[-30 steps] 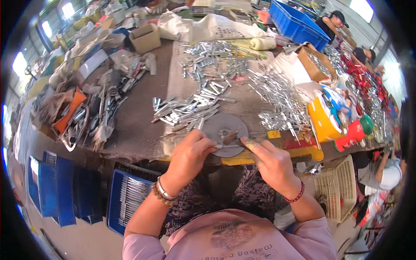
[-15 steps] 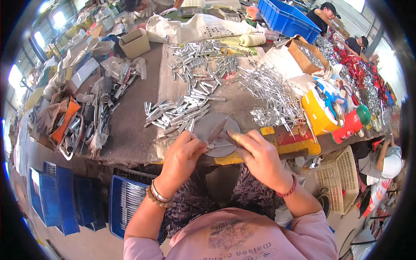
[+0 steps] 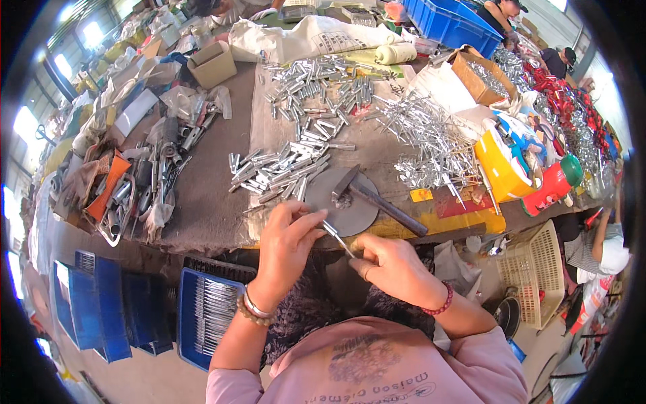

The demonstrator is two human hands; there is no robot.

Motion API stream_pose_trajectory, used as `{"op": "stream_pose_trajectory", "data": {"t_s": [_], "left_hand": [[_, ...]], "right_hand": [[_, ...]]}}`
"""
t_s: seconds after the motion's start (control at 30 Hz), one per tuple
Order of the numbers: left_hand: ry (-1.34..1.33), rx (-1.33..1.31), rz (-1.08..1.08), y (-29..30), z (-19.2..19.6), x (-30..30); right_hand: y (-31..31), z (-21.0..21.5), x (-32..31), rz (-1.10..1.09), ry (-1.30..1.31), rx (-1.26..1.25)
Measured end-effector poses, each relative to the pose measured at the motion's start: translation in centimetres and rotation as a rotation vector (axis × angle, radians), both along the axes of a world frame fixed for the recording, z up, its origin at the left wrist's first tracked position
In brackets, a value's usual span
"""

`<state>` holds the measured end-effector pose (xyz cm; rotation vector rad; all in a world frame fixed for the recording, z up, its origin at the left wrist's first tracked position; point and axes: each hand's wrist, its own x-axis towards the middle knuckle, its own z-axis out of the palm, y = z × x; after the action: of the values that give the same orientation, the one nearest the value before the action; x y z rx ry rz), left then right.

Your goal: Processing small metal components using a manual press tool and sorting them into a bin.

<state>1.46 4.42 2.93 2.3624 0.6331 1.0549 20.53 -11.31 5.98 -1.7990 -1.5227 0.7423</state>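
Note:
A slim silver metal rod with a thicker tube-like end (image 3: 334, 235) is held at a slant in front of the table edge. My left hand (image 3: 289, 239) is closed on its thicker upper end, between thumb and fingers. At the thin lower end, my right hand (image 3: 393, 266) pinches it with the thumb and index finger. Just beyond lies a round grey metal plate (image 3: 353, 221), and on it rests a hammer (image 3: 390, 210) whose dark handle points toward the right. Behind the plate is a loose pile of short silver metal tubes (image 3: 286, 168).
Thin silver rods (image 3: 431, 151) are heaped on the right, near a yellow carton (image 3: 501, 172) and a red bottle with a green cap (image 3: 552, 188). Assorted tools (image 3: 158, 161) crowd the left. Below the table edge, a blue crate (image 3: 202, 316) holds rows of silver rods.
My right hand has come off the hammer, which now lies on the plate, and holds the rod's thin end. Both hands have brought the rod off the plate toward me, tilting it.

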Motion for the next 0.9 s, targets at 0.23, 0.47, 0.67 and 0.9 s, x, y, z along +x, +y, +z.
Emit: {"op": "stream_pose_trajectory", "data": {"t_s": [0.23, 0.47, 0.67, 0.9], "left_hand": [[-0.213, -0.919, 0.140, -6.1, -0.7, -1.0], [-0.364, -1.193, 0.074, -6.4, -1.7, -1.3], [-0.550, -1.134, 0.130, -7.2, -2.1, -3.4], [-0.640, -1.012, 0.624, -6.7, -8.8, -15.1]], "right_hand": [[-0.2, -1.0, -1.5, -0.069, 0.616, -0.333], [-0.7, -1.9, -3.4, -0.051, 0.728, -0.342], [-0.5, -3.1, -5.9, 0.042, 0.516, -0.219], [-0.7, -5.4, -5.6, 0.150, 0.567, -0.356]]}}
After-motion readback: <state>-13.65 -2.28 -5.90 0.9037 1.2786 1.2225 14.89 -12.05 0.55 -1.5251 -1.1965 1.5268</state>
